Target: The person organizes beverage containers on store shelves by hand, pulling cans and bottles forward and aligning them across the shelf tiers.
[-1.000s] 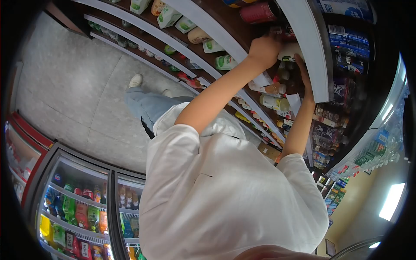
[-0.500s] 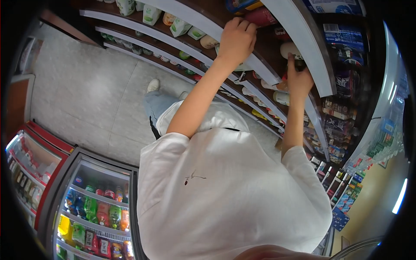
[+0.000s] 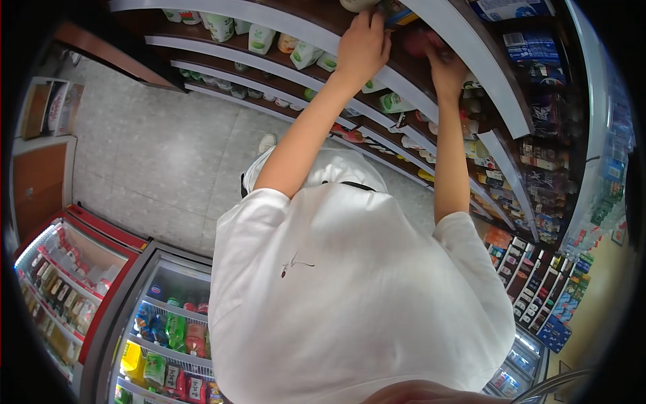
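My left hand (image 3: 363,48) reaches over the edge of an upper shelf (image 3: 303,19), its fingers bent and close together. Just beyond its fingertips are a pale rounded item (image 3: 356,5) and a blue-and-yellow package (image 3: 402,16). What those fingers hold, if anything, is hidden. To the right, my right hand (image 3: 449,73) is closed at the end of a dark pink, rounded container (image 3: 421,42) lying in the shadow of the shelf. The container is blurred, so its exact kind is unclear.
Lower shelves hold white-and-green bottles (image 3: 261,38) and other packaged goods. A white shelf edge (image 3: 494,74) slants close past my right hand. Drink fridges (image 3: 171,303) stand behind me on the left. Grey floor tiles (image 3: 161,148) stretch beside the shelves.
My right hand has left a pale rounded item and moved up-left to the dark pink container. My left hand has shifted slightly left, away from that container. The whole view has turned a little.
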{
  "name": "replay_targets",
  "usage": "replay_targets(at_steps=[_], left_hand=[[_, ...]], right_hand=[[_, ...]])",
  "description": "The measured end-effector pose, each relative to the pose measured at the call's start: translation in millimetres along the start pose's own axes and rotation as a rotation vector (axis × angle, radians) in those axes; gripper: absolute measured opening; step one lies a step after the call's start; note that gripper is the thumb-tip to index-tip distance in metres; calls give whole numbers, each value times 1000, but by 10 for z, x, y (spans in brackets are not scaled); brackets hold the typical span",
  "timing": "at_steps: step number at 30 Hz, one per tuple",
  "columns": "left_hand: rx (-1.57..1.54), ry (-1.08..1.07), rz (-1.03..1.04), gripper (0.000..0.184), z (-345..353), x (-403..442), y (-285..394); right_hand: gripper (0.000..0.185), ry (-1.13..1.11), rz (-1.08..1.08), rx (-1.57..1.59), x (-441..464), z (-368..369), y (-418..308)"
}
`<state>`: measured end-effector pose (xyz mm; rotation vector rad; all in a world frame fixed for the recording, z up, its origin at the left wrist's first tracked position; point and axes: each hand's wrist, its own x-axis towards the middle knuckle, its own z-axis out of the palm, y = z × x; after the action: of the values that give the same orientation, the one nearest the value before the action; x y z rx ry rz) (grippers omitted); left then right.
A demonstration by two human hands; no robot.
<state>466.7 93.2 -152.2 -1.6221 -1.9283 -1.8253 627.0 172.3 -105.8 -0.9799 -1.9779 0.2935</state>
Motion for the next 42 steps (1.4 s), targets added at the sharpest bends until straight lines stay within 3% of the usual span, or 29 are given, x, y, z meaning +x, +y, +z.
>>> replay_targets(at_steps=[1,3,7,9,13,15,16,18,20,22,26,28,32,34,35,37,38,40,42], left_hand=[[3,0,2,41,25,9,-4],[-32,-26,-44,44,73,55,-8],[-53,-8,-100,46,142,113,67],[-45,19,-94,49,216,136,71],[-85,-34,-139,44,288,236,82],[-95,-90,-149,40,328,245,33],[-90,-207,-73,34,394,267,-45],[-86,-311,-4,29,423,250,-96],[90,-536,238,24,386,253,-114],[63,-453,232,24,277,144,-61],[27,-373,218,21,-30,-1,-97],[23,-394,235,20,-133,-21,-162],[100,-227,242,18,-306,73,-310],[98,-170,247,18,-375,98,-376],[72,-158,231,18,-416,107,-407],[42,-161,225,18,-454,104,-455],[3,-127,212,19,-457,100,-467],[-44,-110,211,20,-458,90,-470],[-61,-33,235,18,-474,96,-466]], right_hand=[[34,13,131,79,-69,-90,-25],[41,-52,31,-487,-210,-374,202],[51,-61,198,-369,-284,-641,161],[52,29,-177,-652,-302,-665,272],[49,204,-229,-736,-289,-434,-245],[46,133,-292,-675,-224,-290,-243],[43,2,-72,-493,-180,-213,-107],[42,-98,0,-432,7,-83,-78],[41,-193,69,-366,166,37,-82],[38,-411,583,-269,302,158,-78],[43,-397,579,-324,467,265,221],[46,-358,408,-351,463,255,285],[44,-367,349,-369,486,409,482],[39,-309,-8,-400,470,538,655],[39,-304,-10,-394,483,588,450],[41,-230,18,-134,408,710,-221],[41,-218,31,-134,395,784,-233],[58,-361,76,314,441,953,-196],[55,-337,96,394,421,1123,-260]])
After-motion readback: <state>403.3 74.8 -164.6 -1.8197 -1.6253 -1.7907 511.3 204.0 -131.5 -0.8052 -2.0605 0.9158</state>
